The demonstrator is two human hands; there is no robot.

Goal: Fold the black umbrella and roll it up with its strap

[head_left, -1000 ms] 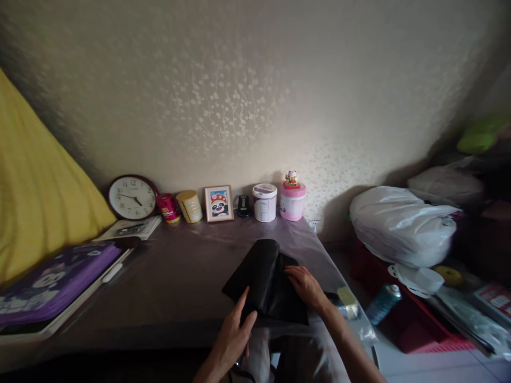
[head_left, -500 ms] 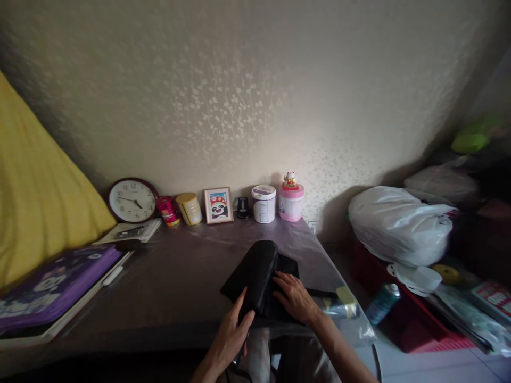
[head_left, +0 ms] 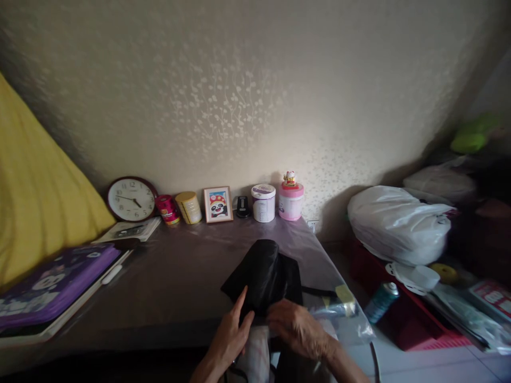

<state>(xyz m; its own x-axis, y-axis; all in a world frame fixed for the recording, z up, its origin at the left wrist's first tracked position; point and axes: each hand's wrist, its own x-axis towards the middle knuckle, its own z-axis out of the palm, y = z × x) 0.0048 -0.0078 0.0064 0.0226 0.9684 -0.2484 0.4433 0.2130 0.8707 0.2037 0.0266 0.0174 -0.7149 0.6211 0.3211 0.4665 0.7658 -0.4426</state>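
A folded black cloth (head_left: 263, 274) lies on the dark table (head_left: 171, 276) near its front edge. My left hand (head_left: 233, 332) rests at the cloth's near left corner, index finger stretched onto it and the other fingers curled. My right hand (head_left: 297, 327) is at the cloth's near edge, fingers bent over the fabric; motion blurs it, so the grip is unclear. A yellow-tipped strip (head_left: 339, 295) lies on clear plastic just right of the cloth.
Along the wall stand a clock (head_left: 131, 199), a red tin (head_left: 167, 208), a yellow tin (head_left: 189, 207), a panda picture frame (head_left: 217, 204), a white tub (head_left: 263, 202) and a pink jar (head_left: 291, 201). A purple book (head_left: 51, 284) lies left. White bags (head_left: 399, 223) sit right.
My right hand slid from the top of the cloth toward me to its near edge. The left hand stayed almost still.
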